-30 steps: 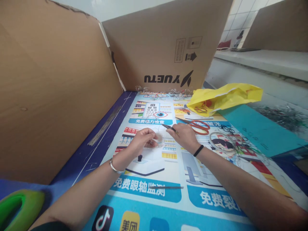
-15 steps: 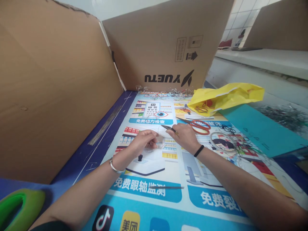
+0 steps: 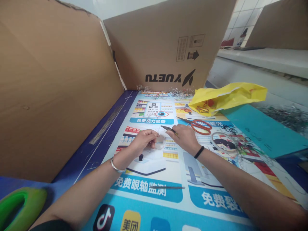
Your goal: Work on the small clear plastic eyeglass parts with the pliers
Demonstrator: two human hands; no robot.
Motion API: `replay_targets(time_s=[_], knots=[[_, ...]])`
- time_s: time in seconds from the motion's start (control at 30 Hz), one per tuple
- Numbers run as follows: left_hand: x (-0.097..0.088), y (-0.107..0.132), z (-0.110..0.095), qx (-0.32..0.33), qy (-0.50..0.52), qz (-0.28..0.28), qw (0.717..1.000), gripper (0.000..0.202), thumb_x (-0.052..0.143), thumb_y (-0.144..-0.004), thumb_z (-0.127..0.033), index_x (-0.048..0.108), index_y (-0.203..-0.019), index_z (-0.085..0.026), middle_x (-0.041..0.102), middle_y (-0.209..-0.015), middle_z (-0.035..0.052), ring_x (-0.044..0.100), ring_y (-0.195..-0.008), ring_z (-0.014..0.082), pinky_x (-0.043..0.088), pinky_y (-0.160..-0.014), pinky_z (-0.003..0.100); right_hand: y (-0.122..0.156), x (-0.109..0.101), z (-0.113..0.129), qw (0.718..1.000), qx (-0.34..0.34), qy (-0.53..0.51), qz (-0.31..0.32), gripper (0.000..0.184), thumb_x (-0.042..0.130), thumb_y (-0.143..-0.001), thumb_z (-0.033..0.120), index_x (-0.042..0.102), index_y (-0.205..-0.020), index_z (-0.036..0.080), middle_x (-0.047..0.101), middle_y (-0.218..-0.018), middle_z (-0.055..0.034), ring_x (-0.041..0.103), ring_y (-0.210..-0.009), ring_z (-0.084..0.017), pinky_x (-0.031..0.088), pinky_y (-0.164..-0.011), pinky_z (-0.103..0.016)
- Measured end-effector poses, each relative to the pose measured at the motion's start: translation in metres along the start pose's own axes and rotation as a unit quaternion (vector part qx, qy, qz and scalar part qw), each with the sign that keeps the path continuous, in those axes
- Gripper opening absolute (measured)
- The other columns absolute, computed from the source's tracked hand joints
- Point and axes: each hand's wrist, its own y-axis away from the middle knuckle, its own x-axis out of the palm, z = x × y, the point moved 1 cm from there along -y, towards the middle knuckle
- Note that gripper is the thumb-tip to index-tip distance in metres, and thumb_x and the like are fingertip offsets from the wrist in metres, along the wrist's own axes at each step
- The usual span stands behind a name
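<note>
My left hand (image 3: 147, 140) is closed, thumb and fingers pinching a thin wire ring (image 3: 164, 142) that looks pale and hard to make out against the poster. A fine strand of wire rises from the pinch. Facing it, my right hand (image 3: 184, 136) is wrapped round pliers (image 3: 169, 130) with narrow dark jaws, which point left towards the wire. Most of the pliers' handles are hidden in the palm. Just beyond my right hand lie orange-handled scissors (image 3: 201, 126). A thin dark rod (image 3: 167, 187) rests on the poster (image 3: 154, 160) nearer to me.
Cardboard walls (image 3: 163, 48) stand at the left and back. A yellow bag (image 3: 228, 96), a teal sheet (image 3: 262, 131) and tangled wires (image 3: 243, 147) lie to the right. Straight wires (image 3: 106, 125) lie left. A green tape roll (image 3: 36, 202) sits at lower left.
The ring in my left hand has turned so its round outline shows more clearly. My right hand and the pliers stay nearly where they were. The view has shifted slightly.
</note>
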Motion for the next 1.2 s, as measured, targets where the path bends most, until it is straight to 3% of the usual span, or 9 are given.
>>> replay_targets(time_s=[0.3, 0.83, 1.2], knots=[[-0.001, 0.0, -0.002, 0.022, 0.01, -0.033, 0.999, 0.016, 0.058, -0.07, -0.03, 0.057, -0.074, -0.015, 0.054, -0.056, -0.002, 0.048, -0.044, 0.0064, 0.035, -0.046, 0.019, 0.0, 0.0, -0.003, 1.0, -0.001, -0.009, -0.027, 0.045, 0.034, -0.086, 0.053, 0.06, -0.075, 0.018, 0.059, -0.075, -0.0045, 0.05, -0.076, -0.017, 0.023, -0.065, -0.027], [-0.001, -0.001, -0.005, 0.005, -0.057, -0.005, 0.998, 0.015, 0.057, -0.071, -0.029, 0.057, -0.071, -0.015, 0.053, -0.056, -0.0028, 0.047, -0.04, 0.0053, 0.032, -0.042, 0.019, 0.003, -0.007, 0.004, 0.995, -0.097, 0.009, 0.032, 0.041, 0.038, -0.086, 0.051, 0.059, -0.077, 0.017, 0.058, -0.078, -0.0048, 0.047, -0.078, -0.017, 0.023, -0.068, -0.028], [-0.002, -0.003, -0.001, -0.003, -0.079, -0.007, 0.997, 0.014, 0.055, -0.07, -0.029, 0.054, -0.068, -0.015, 0.053, -0.053, -0.0029, 0.045, -0.038, 0.0049, 0.029, -0.041, 0.018, 0.002, -0.015, 0.003, 0.978, -0.181, 0.104, -0.027, 0.038, 0.043, -0.083, 0.05, 0.061, -0.075, 0.017, 0.054, -0.073, -0.007, 0.039, -0.075, -0.019, 0.019, -0.069, -0.033]])
